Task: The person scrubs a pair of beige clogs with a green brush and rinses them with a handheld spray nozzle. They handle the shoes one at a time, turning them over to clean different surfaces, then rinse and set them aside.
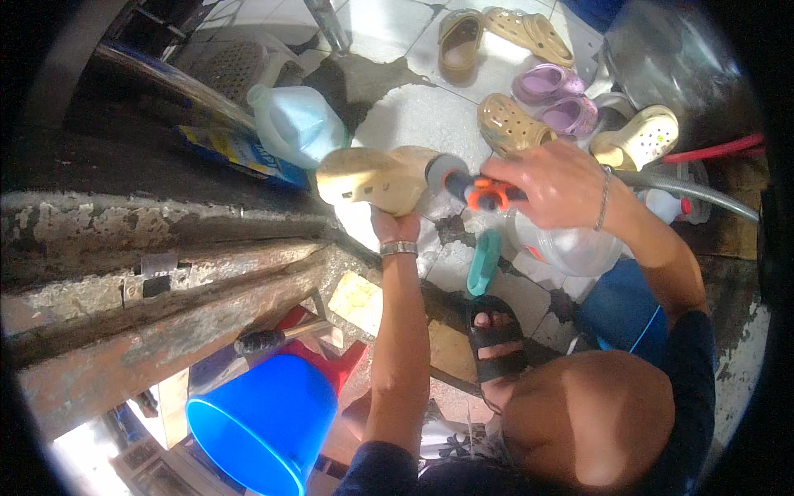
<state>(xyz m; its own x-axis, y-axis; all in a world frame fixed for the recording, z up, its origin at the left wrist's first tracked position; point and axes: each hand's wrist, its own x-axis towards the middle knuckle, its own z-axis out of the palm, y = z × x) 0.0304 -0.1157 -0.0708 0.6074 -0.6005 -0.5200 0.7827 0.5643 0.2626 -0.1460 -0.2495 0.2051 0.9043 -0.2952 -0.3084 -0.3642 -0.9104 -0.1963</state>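
Note:
My left hand [397,228] is closed around the near edge of a tan foam clog [363,177], raised over the wet tiles. The clog's holed side faces me. In my right hand [558,183] is an orange and black hose spray nozzle [487,193]. Its round grey head points at the clog's right end and looks very near or touching; I cannot tell which. No water jet can be made out. From behind my right wrist a clear hose [695,187] runs off to the right. Below the nozzle a turquoise oblong item [484,261] lies on the floor.
Tan clogs [460,46], purple clogs [546,84] and a cream clog [639,136] lie at upper right. A clear plastic tub [583,251] is under my right forearm. A translucent jug [301,127] stands left of the held clog. A blue bucket [267,415] lies tilted at lower left.

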